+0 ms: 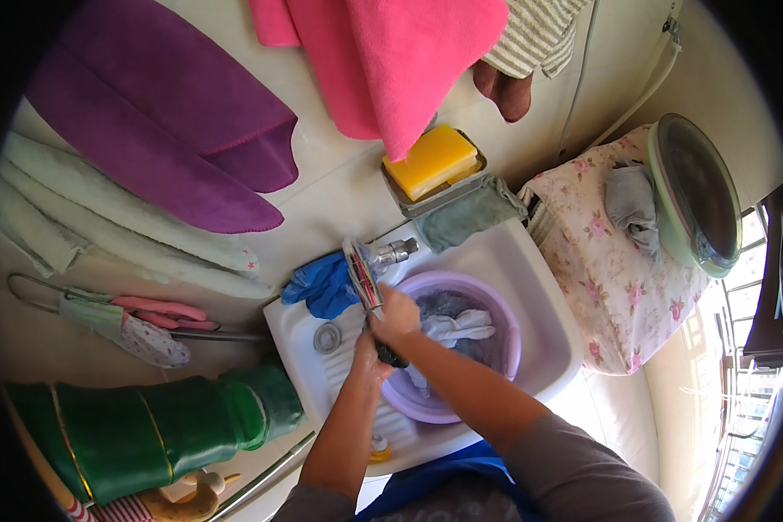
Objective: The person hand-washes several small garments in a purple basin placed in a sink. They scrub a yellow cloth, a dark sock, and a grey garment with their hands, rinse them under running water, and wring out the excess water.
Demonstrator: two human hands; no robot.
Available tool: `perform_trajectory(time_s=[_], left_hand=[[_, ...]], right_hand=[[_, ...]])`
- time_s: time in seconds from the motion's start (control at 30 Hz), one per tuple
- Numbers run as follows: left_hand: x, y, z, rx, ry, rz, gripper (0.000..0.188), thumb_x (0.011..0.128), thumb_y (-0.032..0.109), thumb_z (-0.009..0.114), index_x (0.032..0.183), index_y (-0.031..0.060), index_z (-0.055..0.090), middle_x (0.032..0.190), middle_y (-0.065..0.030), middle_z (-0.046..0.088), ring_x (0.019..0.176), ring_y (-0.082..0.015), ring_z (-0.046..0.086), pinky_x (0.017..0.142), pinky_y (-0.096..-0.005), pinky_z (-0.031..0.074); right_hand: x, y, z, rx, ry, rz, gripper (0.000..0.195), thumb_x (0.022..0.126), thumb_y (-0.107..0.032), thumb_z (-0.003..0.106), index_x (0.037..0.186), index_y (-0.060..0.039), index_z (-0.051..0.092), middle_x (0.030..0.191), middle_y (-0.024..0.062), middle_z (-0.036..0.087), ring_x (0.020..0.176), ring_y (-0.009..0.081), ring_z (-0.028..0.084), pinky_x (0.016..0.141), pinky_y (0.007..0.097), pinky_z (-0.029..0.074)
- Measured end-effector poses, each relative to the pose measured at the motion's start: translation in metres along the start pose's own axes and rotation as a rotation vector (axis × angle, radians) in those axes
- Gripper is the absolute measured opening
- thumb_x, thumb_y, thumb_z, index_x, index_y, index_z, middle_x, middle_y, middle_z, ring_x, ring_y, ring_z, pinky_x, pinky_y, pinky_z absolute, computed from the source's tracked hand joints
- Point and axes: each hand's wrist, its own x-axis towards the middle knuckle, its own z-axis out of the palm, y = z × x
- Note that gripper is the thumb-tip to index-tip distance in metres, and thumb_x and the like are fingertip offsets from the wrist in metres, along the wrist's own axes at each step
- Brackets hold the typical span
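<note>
Both my hands are together in front of the chrome faucet [363,277], over the ribbed part of a white sink [551,339]. A small dark item [389,355], possibly wet cloth, shows between them; it is partly hidden by my fingers. My right hand [399,316] is above and to the right, close to the faucet's tip, and my left hand [367,359] is just below it. Beside them a purple plastic basin [514,346] stands in the sink, holding water and white-grey cloth [460,326]. A blue cloth or glove [326,284] lies behind the faucet.
A yellow soap bar [434,160] sits in a grey dish, with a grey-green cloth [473,212] draped below it. Pink [417,59] and purple [169,124] towels hang above. A flower-patterned cover [616,280] is at right; a green container [130,430] is at lower left.
</note>
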Motion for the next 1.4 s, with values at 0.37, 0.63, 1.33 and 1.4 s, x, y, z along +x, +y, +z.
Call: perform_trajectory(time_s=[0.37,0.63,1.33,1.4], left_hand=[[-0.012,-0.011,-0.012,0.015,-0.234,0.161,0.026,0.094,0.035,0.042,0.106,0.0146,0.053,0.097,-0.0044,0.057,0.092,-0.0209,0.058,0.08,-0.0367,0.048],[0.006,-0.003,-0.003,0.003,0.061,0.075,0.033,0.094,0.029,0.045,0.116,0.0064,0.051,0.104,-0.0069,0.06,0.096,-0.0215,0.059,0.084,-0.0364,0.049],[0.007,-0.019,-0.022,-0.116,-0.129,-0.047,0.034,0.092,0.041,0.044,0.108,0.0128,0.053,0.101,-0.0048,0.059,0.094,-0.0214,0.058,0.079,-0.0341,0.049],[0.0,-0.016,-0.001,-0.117,-0.15,-0.066,0.034,0.093,0.041,0.043,0.11,0.0132,0.052,0.103,-0.0041,0.059,0.095,-0.0195,0.058,0.08,-0.0341,0.049]], right_hand=[[-0.048,-0.027,-0.018,-0.167,-0.132,-0.322,0.034,0.083,-0.037,0.056,0.095,-0.0057,0.061,0.092,0.0165,0.061,0.09,0.0354,0.059,0.075,0.0454,0.047],[-0.01,0.016,-0.019,0.237,0.065,0.18,0.036,0.079,-0.034,0.063,0.102,-0.0066,0.055,0.095,0.0215,0.055,0.088,0.0407,0.054,0.077,0.0458,0.044],[-0.008,0.0,-0.008,-0.033,-0.144,0.092,0.028,0.075,-0.034,0.063,0.084,-0.0071,0.063,0.091,0.0154,0.058,0.076,0.038,0.059,0.072,0.0459,0.049],[0.016,0.01,-0.014,0.101,-0.079,0.338,0.032,0.076,-0.037,0.062,0.085,-0.006,0.063,0.089,0.0163,0.059,0.079,0.0371,0.059,0.073,0.0443,0.049]])
